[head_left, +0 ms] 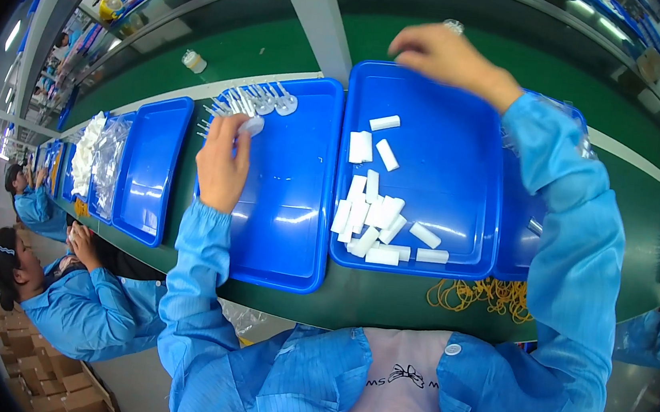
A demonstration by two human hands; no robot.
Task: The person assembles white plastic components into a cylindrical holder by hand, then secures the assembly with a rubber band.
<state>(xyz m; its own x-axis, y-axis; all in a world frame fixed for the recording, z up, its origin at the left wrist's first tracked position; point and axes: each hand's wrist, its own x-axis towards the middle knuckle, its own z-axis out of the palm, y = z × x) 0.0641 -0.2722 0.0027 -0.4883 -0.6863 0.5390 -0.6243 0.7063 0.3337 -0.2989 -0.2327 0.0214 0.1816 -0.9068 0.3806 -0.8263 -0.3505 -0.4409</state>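
My left hand (223, 164) is closed, its fingertips pinching a translucent round plastic piece (251, 125) at the left edge of a blue tray (289, 177). Beside it, at that tray's far end, stand several similar translucent pieces (285, 104) with thin pale stems. Above the far edge of a second blue tray (447, 162), my right hand (452, 55) is slightly blurred. Its fingers bend to the left, the thumb is apart from them, and nothing shows in its grasp. Short white cylinders (382, 211) lie loosely in the second tray, mostly toward its near left.
More blue trays (151, 167) line the green bench on both sides. Yellow rubber bands (489, 297) lie at the near edge. Beyond the trays, a clear round piece (453, 26) and a small container (193, 61) rest on the green surface. A co-worker (95, 302) sits at left.
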